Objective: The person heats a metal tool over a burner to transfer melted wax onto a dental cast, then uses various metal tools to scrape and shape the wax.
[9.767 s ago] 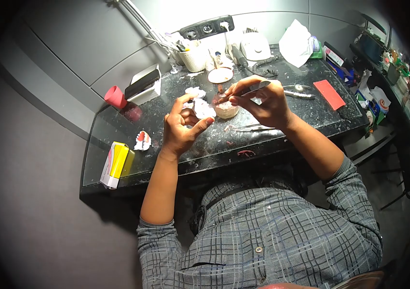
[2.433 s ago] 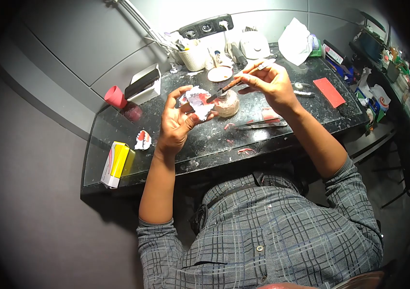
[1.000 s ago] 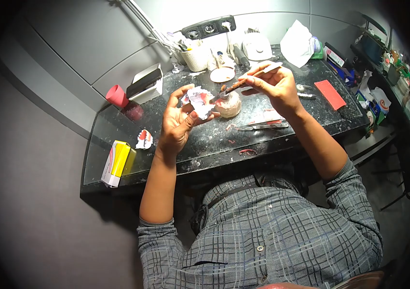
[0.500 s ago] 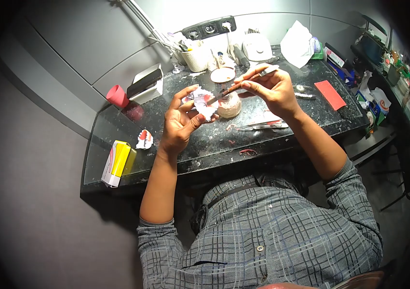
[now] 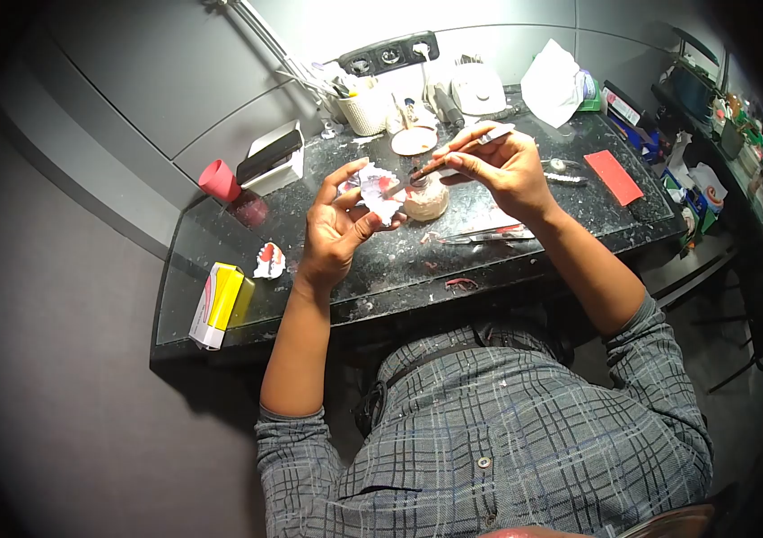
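My left hand (image 5: 335, 231) grips a white plaster dental cast (image 5: 379, 195) with red wax on it, fingers behind and thumb at its lower edge. My right hand (image 5: 509, 172) pinches a wax knife with a brown handle (image 5: 436, 166), its working end pointing left toward the cast. Whether the tip touches the cast is hard to make out. Just below the knife stands a round, pale burner-like jar (image 5: 427, 201). A second white cast with red wax (image 5: 269, 260) lies on the worktop to the left of my left hand.
Around the dark worktop (image 5: 327, 296) are a yellow-and-white box (image 5: 222, 305), a pink cup (image 5: 218, 180), a white tray (image 5: 275, 170), a tool holder (image 5: 364, 113), a red wax sheet (image 5: 614, 177) and metal instruments (image 5: 489, 235). Wax scraps (image 5: 461, 283) lie near the front edge.
My right hand has shifted very slightly, and less of the knife's blade shows beside the cast. My left hand keeps the cast in nearly the same place.
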A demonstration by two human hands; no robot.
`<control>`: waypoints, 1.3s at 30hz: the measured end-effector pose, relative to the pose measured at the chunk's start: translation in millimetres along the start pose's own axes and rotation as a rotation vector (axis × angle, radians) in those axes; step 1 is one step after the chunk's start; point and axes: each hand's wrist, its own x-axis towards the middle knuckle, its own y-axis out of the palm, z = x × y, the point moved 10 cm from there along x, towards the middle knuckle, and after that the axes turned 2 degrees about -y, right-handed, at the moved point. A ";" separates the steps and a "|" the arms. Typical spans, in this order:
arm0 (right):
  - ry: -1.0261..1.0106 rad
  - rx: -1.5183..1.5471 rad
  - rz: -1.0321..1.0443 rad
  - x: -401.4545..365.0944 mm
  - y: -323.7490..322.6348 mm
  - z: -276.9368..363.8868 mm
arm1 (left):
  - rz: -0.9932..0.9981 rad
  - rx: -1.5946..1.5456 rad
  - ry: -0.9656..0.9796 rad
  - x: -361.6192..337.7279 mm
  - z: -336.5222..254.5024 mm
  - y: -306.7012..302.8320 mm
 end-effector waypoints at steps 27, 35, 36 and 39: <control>0.130 -0.190 -0.265 0.1 -42.9 0.5 | -0.156 -0.078 0.031 4.0 11.5 -30.6; 0.099 -0.245 -0.265 -0.1 -41.9 3.4 | -0.168 -0.089 -0.048 1.5 12.0 -32.0; 0.098 -0.246 -0.267 -0.1 -42.5 4.3 | -0.146 -0.161 -0.041 1.8 10.6 -30.3; 0.044 -0.197 -0.251 1.0 -41.1 9.6 | -0.127 -0.430 -0.079 3.8 15.5 -32.2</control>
